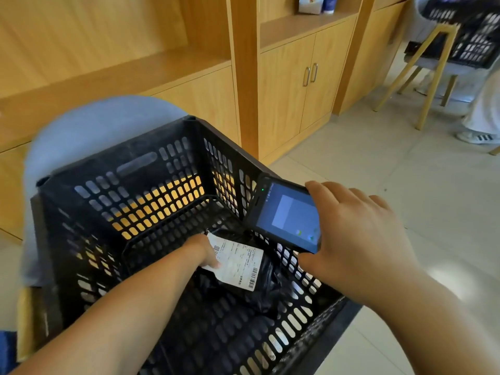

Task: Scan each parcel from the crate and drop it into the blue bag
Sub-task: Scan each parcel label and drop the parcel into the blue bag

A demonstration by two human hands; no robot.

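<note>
Two hands engaged. Right hand [359, 239], 3 o'clock over crate [113, 212] rim: fingers wrapped round scanner [289, 215], screen up. Left hand [201, 253], deeper, centre: thumb on label [238, 263], pinching the 9 o'clock edge of parcel [267, 290], which lies on the crate floor. Suggest: lift, keep thumb clear of barcodes [253, 278], label flat, scanner square to it.

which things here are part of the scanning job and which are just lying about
Job: crate, parcel gripped by left hand, scanner in right hand.
Lying about: cabinet, far chair with second crate, shelf boxes.
</note>
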